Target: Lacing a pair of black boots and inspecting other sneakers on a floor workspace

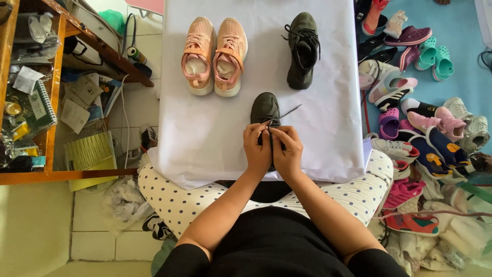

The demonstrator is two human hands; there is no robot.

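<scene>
Dark olive fabric lace-up shoe [265, 110], centre of frame on white cloth-covered table [205, 133]. Risk, as judged: thin dark lace [290, 111] slipping from pinch, loosening, if grip slackens. Left hand [257, 147] and right hand [287, 150] touching, fingers closed, pinching lace over shoe. Matching shoe [302, 50], pink pair [214, 55] toward top.

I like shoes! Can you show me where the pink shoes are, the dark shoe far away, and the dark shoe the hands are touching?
pink shoes [214, 55]: head view, between the pair's inner edges.
far dark shoe [302, 51]: head view, on its laces and opening.
near dark shoe [265, 106]: head view, on its toe.
</scene>
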